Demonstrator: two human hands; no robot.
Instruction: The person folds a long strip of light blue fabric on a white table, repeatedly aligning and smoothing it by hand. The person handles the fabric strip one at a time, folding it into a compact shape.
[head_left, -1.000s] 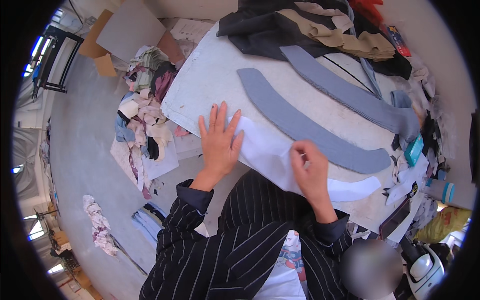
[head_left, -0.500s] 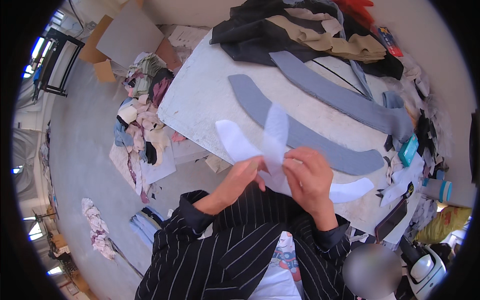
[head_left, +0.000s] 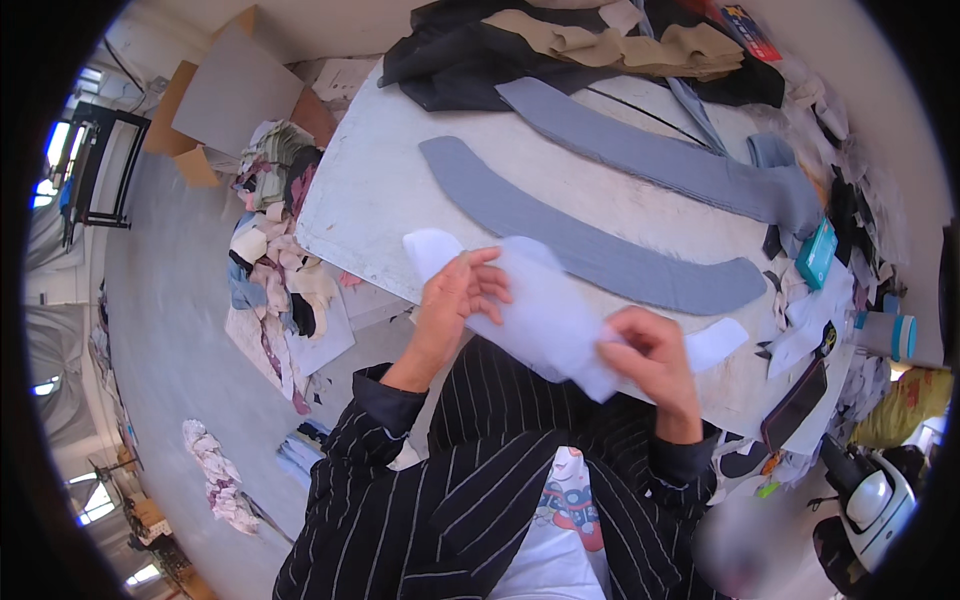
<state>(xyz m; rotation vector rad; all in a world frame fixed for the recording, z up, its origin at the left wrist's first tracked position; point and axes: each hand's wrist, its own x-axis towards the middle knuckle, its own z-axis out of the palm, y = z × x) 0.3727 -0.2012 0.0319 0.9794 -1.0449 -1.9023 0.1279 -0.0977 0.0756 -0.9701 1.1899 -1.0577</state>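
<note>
One white sheet point(head_left: 550, 305), pinched by the right hand point(head_left: 652, 358), seems mid-lift, calling next for gentle support. The left hand point(head_left: 450, 300) has loosely parted fingers; its grip is unclear.

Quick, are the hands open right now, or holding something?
Left hand: open, loosely curled by the white strip; contact unclear.
Right hand: closed, pinching the white strip near its right end.

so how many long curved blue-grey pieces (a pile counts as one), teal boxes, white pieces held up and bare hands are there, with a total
Blue-grey curved pieces: 2
Teal box: 1
Held white piece: 1
Bare hands, left hand and right hand: 2
Total: 6
</note>
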